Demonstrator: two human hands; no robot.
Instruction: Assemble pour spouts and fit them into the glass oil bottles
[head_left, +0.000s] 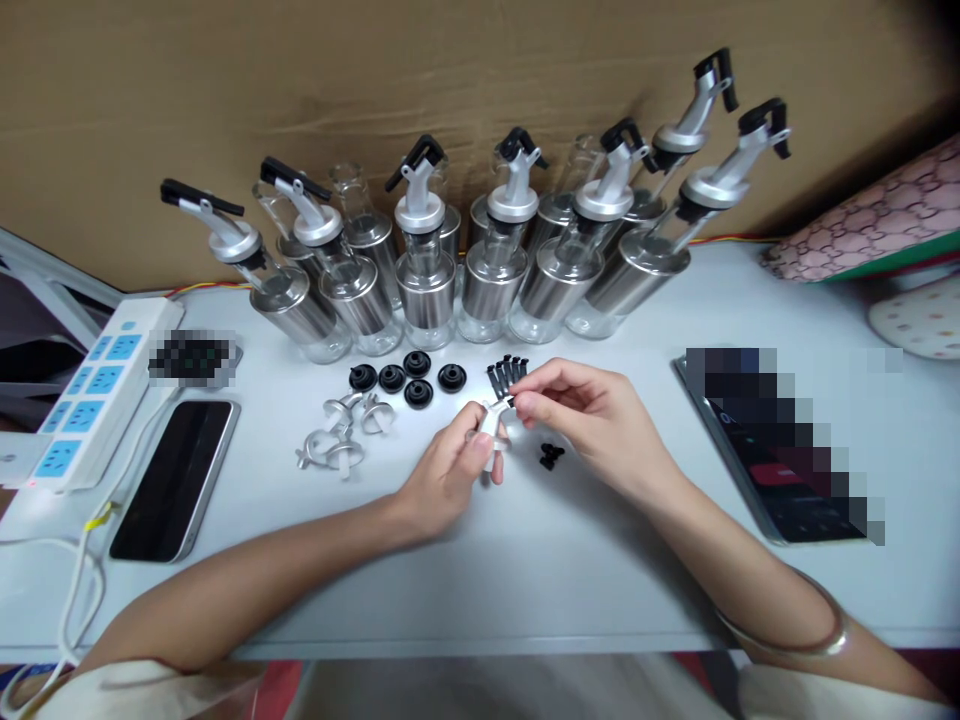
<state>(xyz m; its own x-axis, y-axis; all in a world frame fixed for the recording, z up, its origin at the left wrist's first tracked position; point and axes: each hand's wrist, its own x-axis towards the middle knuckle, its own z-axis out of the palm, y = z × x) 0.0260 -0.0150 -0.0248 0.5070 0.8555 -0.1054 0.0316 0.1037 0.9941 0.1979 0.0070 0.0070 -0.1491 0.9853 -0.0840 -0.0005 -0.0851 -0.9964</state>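
Note:
My left hand is closed around a silver pourer spout, its narrow end tilted up and to the right. At that end, the thumb and forefinger of my right hand pinch a small black piece; its exact shape is mostly hidden by the fingers. Just behind lie several black levers in a row. Small black plugs are heaped below my right hand. Left of my hands are loose silver spouts and, behind these, several black round stoppers.
Several glass-and-steel bottles line the back, the front ones topped with pourers. At left are a white power strip, a cable and a phone. A larger dark-screened device lies right, with a pink patterned item behind.

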